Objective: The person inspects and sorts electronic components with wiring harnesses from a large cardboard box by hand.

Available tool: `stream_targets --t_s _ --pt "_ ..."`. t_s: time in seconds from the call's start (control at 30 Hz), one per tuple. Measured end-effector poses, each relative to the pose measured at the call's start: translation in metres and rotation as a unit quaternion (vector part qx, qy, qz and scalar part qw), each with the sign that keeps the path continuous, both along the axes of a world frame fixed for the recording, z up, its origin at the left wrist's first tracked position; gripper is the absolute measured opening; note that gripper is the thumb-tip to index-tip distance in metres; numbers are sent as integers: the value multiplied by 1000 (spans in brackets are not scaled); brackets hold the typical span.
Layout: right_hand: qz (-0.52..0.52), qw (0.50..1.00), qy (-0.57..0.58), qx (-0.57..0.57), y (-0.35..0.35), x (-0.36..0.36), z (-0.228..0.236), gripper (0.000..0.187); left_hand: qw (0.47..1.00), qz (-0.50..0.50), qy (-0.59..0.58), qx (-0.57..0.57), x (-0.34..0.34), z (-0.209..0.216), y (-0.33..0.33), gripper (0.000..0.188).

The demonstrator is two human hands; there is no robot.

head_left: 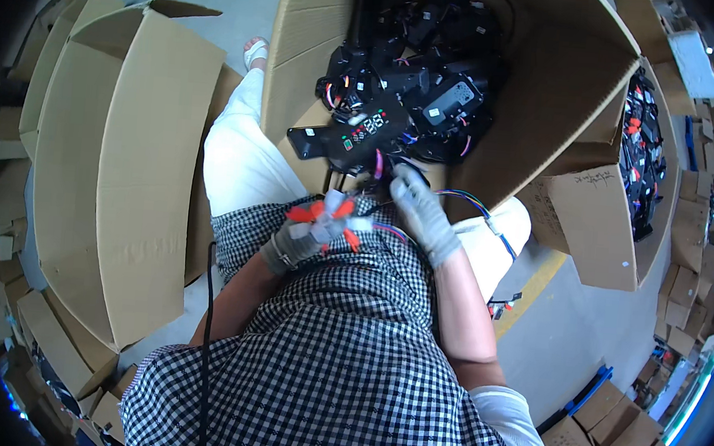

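My left hand (284, 249), in a grey glove, is closed round a bunch of red and white plug connectors (324, 219) above my lap. Multicoloured wires (391, 231) run from the bunch toward my right wrist, and a striped wire loop (480, 206) arcs out past my right hand over the knee. My right hand (421, 213), also gloved and slightly blurred, has its fingers drawn together beside the dark cables of a black display unit (373, 128) with lit digits. What its fingertips grip is hidden. The unit lies at the near side of a heap of similar black units (423, 81).
A large open cardboard box (540, 128) between my knees holds the heap. Tall open cartons (146, 181) stand at the left. Another carton (592, 220) at the right contains more black units with red connectors. A yellow line (532, 287) crosses the grey floor.
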State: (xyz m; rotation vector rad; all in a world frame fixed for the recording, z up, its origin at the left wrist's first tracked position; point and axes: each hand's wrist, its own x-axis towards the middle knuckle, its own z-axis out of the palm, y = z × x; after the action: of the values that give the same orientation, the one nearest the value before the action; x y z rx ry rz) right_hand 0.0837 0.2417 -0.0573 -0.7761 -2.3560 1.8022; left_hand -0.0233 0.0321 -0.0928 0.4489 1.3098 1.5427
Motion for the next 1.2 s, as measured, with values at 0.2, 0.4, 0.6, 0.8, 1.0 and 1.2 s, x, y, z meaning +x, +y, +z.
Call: stream_targets --t_s 0.2,0.4,0.6,0.8,1.0,1.2 --pt "128 964 -33 -232 -8 46 51 30 918 -34 -316 235 -8 30 9 12" --pt "-346 856 64 -379 85 10 4 21 959 -9 -274 75 -14 69 -30 16" --pt "-355 855 84 -369 99 -65 -73 15 980 -68 -184 24 -14 58 -26 23" --pt "-183 970 -54 -150 101 -158 -104 16 927 -42 -370 49 -5 32 -35 35" --pt "-102 918 -256 -286 98 -183 -154 9 314 127 -940 48 25 -25 -74 49" --pt "-184 941 -95 -268 81 -161 -132 11 320 78 -944 0 18 -19 -57 47"
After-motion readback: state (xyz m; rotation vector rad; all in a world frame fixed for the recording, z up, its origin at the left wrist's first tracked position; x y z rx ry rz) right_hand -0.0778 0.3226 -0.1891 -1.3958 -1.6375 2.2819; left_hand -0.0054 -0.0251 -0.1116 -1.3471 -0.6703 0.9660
